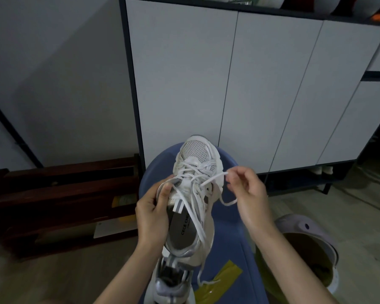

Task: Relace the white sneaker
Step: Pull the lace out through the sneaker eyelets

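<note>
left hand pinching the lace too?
No: the left hand grips the white sneaker at its tongue and collar, while only the right hand pinches the lace.

Both forearms are entering from the bottom edge and converging toward the lower centre of the frame. The left hand (153, 212) is curling around the sneaker (193, 194), thumb lying on top, fingers wrapping beneath. The right hand (247, 194), right of centre, is pinching the lace (213, 179) between thumb and fingertips, wrist bending slightly inward.
</note>
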